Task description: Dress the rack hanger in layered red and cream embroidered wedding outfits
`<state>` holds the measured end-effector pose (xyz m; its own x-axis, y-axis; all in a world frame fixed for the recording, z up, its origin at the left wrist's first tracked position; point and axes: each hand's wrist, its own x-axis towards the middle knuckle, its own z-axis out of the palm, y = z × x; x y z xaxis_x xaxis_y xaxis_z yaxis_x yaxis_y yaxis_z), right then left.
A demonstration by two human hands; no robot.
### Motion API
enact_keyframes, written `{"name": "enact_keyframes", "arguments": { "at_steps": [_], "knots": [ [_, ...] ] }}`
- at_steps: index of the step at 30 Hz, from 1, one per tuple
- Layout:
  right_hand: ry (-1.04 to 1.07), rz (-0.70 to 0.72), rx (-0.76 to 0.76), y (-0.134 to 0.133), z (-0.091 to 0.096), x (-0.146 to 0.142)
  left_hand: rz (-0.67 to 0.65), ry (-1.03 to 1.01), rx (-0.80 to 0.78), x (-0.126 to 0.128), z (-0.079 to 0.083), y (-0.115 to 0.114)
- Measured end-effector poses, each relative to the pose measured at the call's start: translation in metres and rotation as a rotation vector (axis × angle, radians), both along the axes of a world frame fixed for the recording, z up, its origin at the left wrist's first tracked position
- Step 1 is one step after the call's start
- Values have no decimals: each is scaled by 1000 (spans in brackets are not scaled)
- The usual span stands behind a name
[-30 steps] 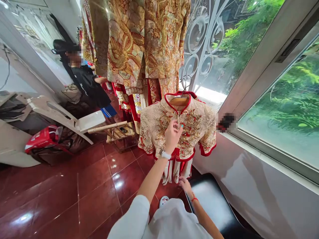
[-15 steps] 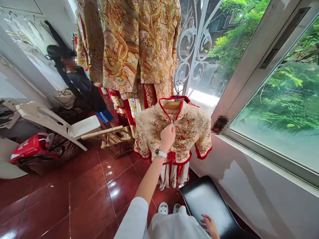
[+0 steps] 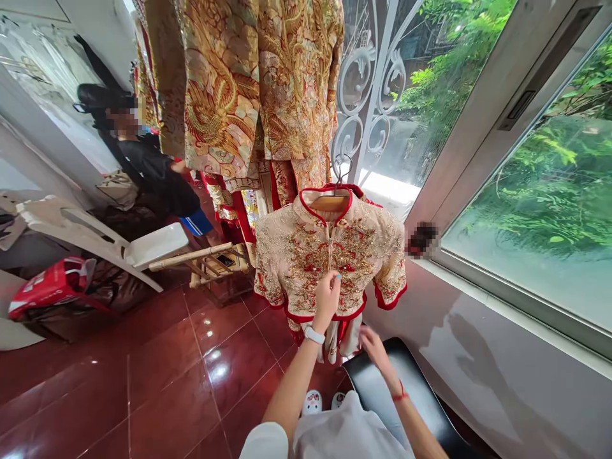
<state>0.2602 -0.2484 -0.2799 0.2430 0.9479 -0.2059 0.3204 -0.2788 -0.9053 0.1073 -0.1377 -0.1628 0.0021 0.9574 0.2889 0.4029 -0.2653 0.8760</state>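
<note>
A short cream jacket (image 3: 306, 255) with gold and red embroidery and red trim hangs on a wooden hanger (image 3: 329, 203) in the head view. My left hand (image 3: 327, 296), wearing a white watch, pinches the zipper on the jacket's front, below the chest. The zipper pull itself is hidden behind the fingers. Beside the jacket's lower hem, my right hand (image 3: 375, 349) is raised, fingers loosely apart and nothing visible in them. Cream and red cloth (image 3: 352, 336) hangs beneath the jacket, close to the right fingertips.
Gold embroidered garments (image 3: 301, 83) hang behind the jacket. A black seat (image 3: 406, 395) stands at front right, under a window (image 3: 535, 191). To the left are a bamboo stool (image 3: 215, 261), a white chair (image 3: 157, 245), a red bag (image 3: 50, 284) and another person (image 3: 148, 169).
My left hand has slid down the jacket's front from just under the collar to the lower chest. My right hand has risen from over the black seat to the jacket's hem.
</note>
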Motion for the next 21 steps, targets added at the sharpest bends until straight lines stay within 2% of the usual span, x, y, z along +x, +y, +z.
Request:
{"name": "enact_keyframes", "arguments": {
  "at_steps": [2,4,6,8,10,13,15,18,21],
  "knots": [
    [93,138,251,57,55,-17,-5,56,190,-12,39,14],
    [124,197,419,106,111,-40,-33,267,346,-26,80,29],
    [-41,147,510,142,154,-63,-57,541,375,-35,109,41],
    [-209,48,524,165,180,-80,-44,761,309,-38,124,46],
    [-257,6,556,176,188,-84,-18,885,244,-38,126,47],
    [-164,115,634,177,174,-73,-51,922,211,-39,123,43],
    [-107,209,576,166,149,-62,-104,900,196,-44,125,39],
    [-70,233,301,128,90,-57,-148,869,186,-57,130,29],
    [-81,238,138,78,24,-60,-178,834,181,-80,132,13]
  ]
}}
